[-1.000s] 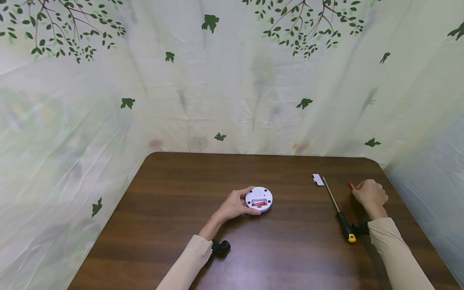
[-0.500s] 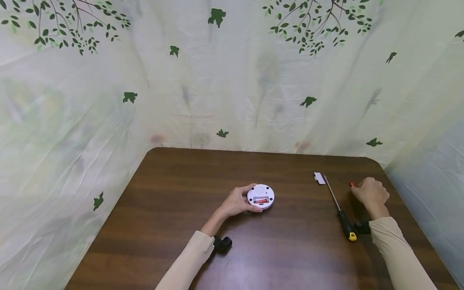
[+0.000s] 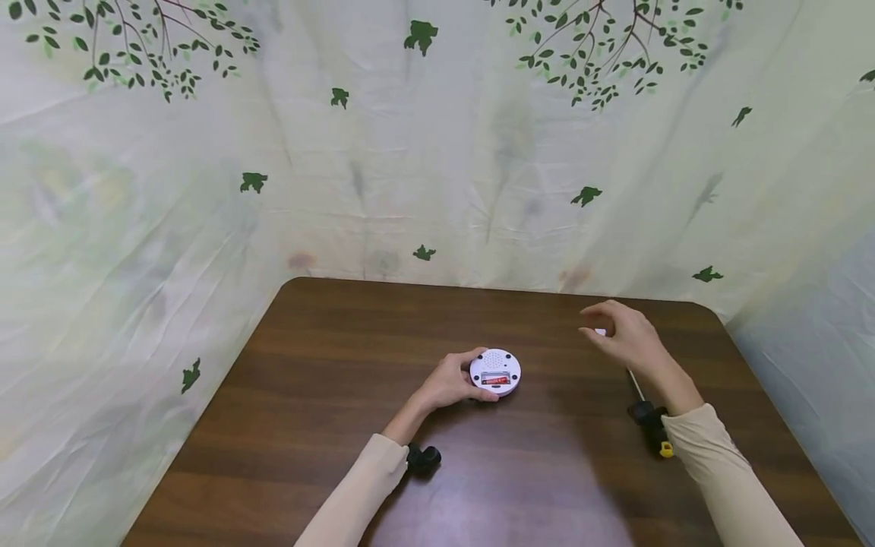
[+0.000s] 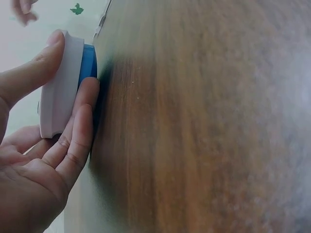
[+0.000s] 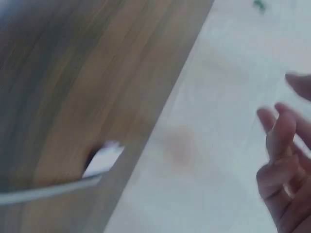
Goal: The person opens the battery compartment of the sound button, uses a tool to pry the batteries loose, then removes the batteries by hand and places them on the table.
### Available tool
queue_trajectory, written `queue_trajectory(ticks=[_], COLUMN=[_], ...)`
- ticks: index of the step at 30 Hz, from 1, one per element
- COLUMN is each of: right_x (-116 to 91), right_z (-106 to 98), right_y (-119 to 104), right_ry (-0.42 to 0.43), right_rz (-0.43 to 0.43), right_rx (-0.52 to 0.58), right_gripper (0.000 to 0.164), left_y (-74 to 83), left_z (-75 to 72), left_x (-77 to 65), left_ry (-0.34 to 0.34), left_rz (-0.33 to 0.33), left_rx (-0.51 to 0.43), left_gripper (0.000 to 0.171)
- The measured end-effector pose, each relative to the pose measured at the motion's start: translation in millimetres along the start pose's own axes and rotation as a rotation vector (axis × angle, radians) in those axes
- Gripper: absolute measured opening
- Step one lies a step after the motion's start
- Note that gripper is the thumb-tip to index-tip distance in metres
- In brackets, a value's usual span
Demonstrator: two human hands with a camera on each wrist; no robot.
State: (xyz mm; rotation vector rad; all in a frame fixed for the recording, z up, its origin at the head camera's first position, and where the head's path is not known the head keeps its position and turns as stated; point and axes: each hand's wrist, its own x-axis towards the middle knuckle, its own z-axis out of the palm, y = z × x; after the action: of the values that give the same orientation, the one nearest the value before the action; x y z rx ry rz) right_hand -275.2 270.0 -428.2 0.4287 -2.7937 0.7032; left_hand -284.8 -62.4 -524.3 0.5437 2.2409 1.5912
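Observation:
My left hand (image 3: 447,381) grips a round white device (image 3: 504,363) by its edge, thumb on one side and fingers on the other, with a blue layer (image 4: 88,62) on its table-facing side. Its upturned face has speaker holes, dark feet and an uncovered battery bay holding a red battery (image 3: 496,381). My right hand (image 3: 629,334) is raised over the table's far right, fingers and thumb apart with nothing between them. Partly hidden behind its fingers is a small white battery cover (image 5: 103,161). Under the right forearm lies a screwdriver (image 3: 641,412), its shaft partly covered.
The brown wooden table (image 3: 355,334) ends at a pale curtain (image 3: 465,152) printed with leaves. A black wrist camera (image 3: 424,459) sits by the left cuff, and the right wrist's mount overlaps the screwdriver handle.
My right hand has moved left and up from the table's right side, its fingers spreading. The red piece at its fingertips no longer shows. The left hand keeps holding the device.

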Motion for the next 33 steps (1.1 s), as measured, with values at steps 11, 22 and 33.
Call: queue_trajectory(ticks=[11, 22, 33], right_x=[2.0, -4.3, 4.5], right_z=[58.8, 98.0, 96.7], right_y=[-61.1, -85.5, -94.9], right_ry=[-0.171, -0.278, -0.249], right_rz=[-0.272, -0.366, -0.413], right_rx=[0.137, -0.053, -0.119], right_gripper=[0.026, 0.007, 0.008], left_y=[-3.6, -0.8, 5.2], left_z=[7.5, 5.3, -2.8], left_x=[-1.3, -3.0, -4.2], left_ry=[-0.02, -0.04, -0.018], left_rz=[0.063, 0.091, 0.089], left_rx=[0.066, 0.072, 0.118], left_gripper=[0.073, 0.07, 0.072])
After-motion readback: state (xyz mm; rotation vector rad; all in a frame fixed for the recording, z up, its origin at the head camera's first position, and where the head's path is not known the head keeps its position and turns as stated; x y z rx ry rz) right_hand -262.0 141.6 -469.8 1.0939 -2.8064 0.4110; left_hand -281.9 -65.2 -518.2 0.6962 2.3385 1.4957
